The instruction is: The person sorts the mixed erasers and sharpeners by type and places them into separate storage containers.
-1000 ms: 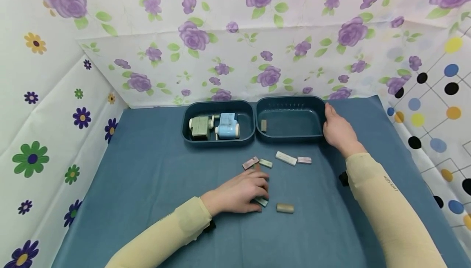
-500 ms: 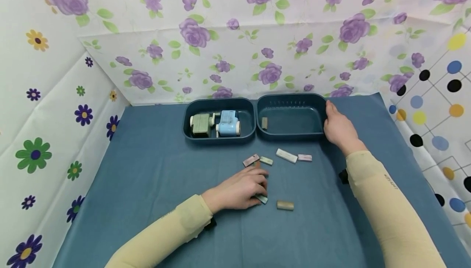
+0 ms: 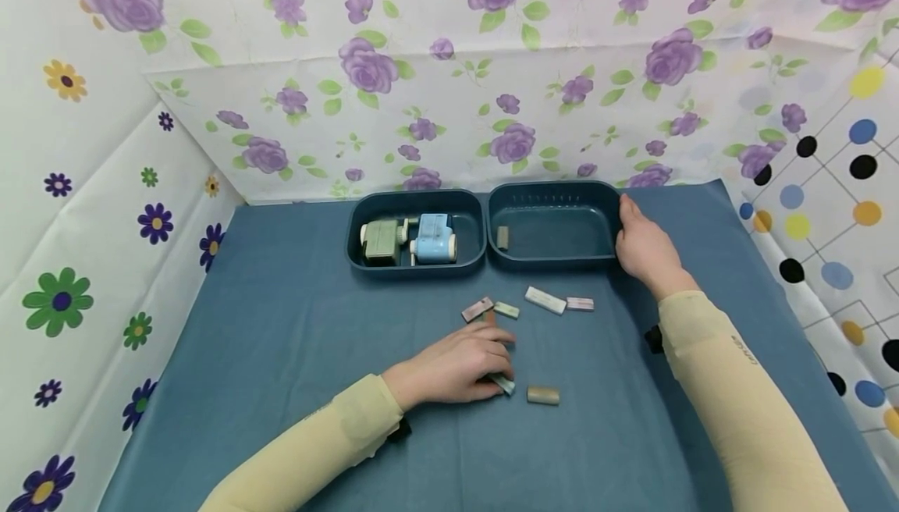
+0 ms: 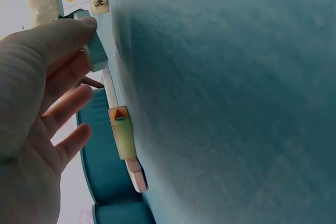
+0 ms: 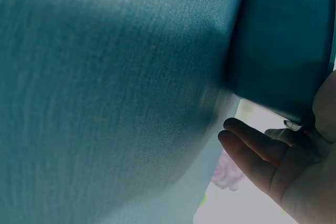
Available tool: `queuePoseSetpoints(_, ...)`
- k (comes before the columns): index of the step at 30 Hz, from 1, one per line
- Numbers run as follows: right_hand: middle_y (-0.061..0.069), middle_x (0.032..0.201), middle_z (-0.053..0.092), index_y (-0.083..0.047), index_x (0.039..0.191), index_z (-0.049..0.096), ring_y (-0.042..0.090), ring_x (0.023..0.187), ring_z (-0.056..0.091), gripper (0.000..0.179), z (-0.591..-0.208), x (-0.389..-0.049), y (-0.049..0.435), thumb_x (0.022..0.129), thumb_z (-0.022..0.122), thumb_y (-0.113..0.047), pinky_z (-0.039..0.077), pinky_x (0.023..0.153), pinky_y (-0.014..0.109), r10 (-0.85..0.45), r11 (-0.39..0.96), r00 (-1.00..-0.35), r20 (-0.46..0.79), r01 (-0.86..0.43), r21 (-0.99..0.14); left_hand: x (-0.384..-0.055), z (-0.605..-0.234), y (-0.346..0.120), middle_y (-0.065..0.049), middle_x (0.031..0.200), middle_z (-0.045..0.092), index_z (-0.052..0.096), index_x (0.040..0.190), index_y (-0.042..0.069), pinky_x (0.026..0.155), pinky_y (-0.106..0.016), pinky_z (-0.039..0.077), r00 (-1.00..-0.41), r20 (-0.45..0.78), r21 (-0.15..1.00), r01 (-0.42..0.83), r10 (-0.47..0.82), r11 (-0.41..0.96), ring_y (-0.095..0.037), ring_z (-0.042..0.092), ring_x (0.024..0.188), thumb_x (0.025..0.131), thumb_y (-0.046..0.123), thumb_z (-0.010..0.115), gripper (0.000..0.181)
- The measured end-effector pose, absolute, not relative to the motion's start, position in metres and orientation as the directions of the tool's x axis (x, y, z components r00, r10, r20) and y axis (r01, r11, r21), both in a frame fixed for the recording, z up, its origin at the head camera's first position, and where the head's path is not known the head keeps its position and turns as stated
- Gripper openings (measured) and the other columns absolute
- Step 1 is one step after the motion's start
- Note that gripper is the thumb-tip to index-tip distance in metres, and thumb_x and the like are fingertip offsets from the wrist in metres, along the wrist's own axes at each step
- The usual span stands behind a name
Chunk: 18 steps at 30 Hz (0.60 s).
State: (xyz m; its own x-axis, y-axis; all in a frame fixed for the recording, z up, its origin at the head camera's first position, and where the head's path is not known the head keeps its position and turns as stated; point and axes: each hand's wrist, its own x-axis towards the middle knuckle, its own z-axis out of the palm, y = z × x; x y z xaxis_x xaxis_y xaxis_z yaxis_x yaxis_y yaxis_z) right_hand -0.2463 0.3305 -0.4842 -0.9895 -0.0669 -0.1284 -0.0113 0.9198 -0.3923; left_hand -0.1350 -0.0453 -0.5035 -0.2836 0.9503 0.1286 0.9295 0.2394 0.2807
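My left hand [image 3: 456,364] pinches a pale green eraser [image 4: 94,51] between thumb and forefinger, low over the cloth; its other fingers are spread. In the head view most of that eraser hides under the hand. Just past the fingertips lie a pink eraser [image 3: 477,309], an orange one [image 3: 489,315] partly covered by the hand, and a yellow-green one [image 3: 506,310]. My right hand [image 3: 648,250] rests against the end of the right tray [image 3: 555,265], its fingers mostly straight. Inside that tray, near the left wall, sits a small grey-brown block [image 3: 502,238].
The left tray [image 3: 414,273] holds a green pencil sharpener [image 3: 382,242] and a blue pencil sharpener [image 3: 434,239]. A white eraser [image 3: 545,300] and a pinkish eraser [image 3: 580,304] lie before the right tray. A brownish block [image 3: 544,395] lies right of my left hand.
The pale green eraser pokes out slightly further right at the left fingertips. My right hand and both trays hold their places.
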Motion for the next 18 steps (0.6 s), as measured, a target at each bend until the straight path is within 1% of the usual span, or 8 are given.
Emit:
queuePoseSetpoints(5, 0.030, 0.174, 0.008, 0.004, 0.169, -0.001, 0.058, 0.149, 0.029, 0.066, -0.4849, -0.2464, 0.3305, 0.113, 0.031, -0.009, 0.032, 0.117, 0.071, -0.062, 0.919, -0.990, -0.125, -0.007, -0.393, -0.1372, -0.5003, -0.0459, 0.005, 0.113, 0.076, 0.079, 0.114, 0.019, 0.126, -0.030, 0.029, -0.264, 0.174, 0.337, 0.921, 0.949, 0.195, -0.020, 0.057, 0.139, 0.101, 0.022, 0.078, 0.013)
queuePoseSetpoints(8, 0.030, 0.174, 0.009, 0.005, 0.169, 0.001, 0.056, 0.152, 0.026, 0.065, -0.4852, -0.2464, 0.3302, 0.113, 0.031, -0.009, 0.029, 0.119, 0.070, -0.059, 0.919, -0.991, -0.120, -0.007, -0.394, -0.1382, -0.4997, -0.0458, 0.004, 0.113, 0.075, 0.078, 0.114, 0.019, 0.125, -0.029, 0.030, -0.266, 0.208, 0.357, 0.917, 0.941, 0.180, -0.020, 0.058, 0.138, 0.101, 0.022, 0.078, 0.013)
queuePoseSetpoints(14, 0.030, 0.174, 0.009, 0.004, 0.169, 0.000, 0.056, 0.153, 0.024, 0.065, -0.4840, -0.2455, 0.3290, 0.112, 0.030, -0.009, 0.028, 0.120, 0.070, -0.051, 0.917, -0.991, -0.127, 0.003, -0.399, -0.1406, -0.5011, -0.0455, 0.004, 0.109, 0.074, 0.077, 0.109, 0.017, 0.125, -0.030, 0.032, -0.270, 0.300, 0.355, 0.922, 0.915, 0.155, -0.020, 0.059, 0.135, 0.097, 0.019, 0.078, 0.012)
queuePoseSetpoints(18, 0.030, 0.174, 0.008, 0.004, 0.169, -0.001, 0.057, 0.150, 0.028, 0.065, -0.4832, -0.2449, 0.3285, 0.112, 0.029, -0.009, 0.031, 0.117, 0.071, -0.054, 0.916, -0.990, -0.128, 0.002, -0.401, -0.1416, -0.4997, -0.0457, 0.003, 0.106, 0.073, 0.074, 0.106, 0.016, 0.124, -0.028, 0.033, -0.271, 0.335, 0.347, 0.926, 0.902, 0.149, -0.020, 0.060, 0.134, 0.094, 0.017, 0.078, 0.013)
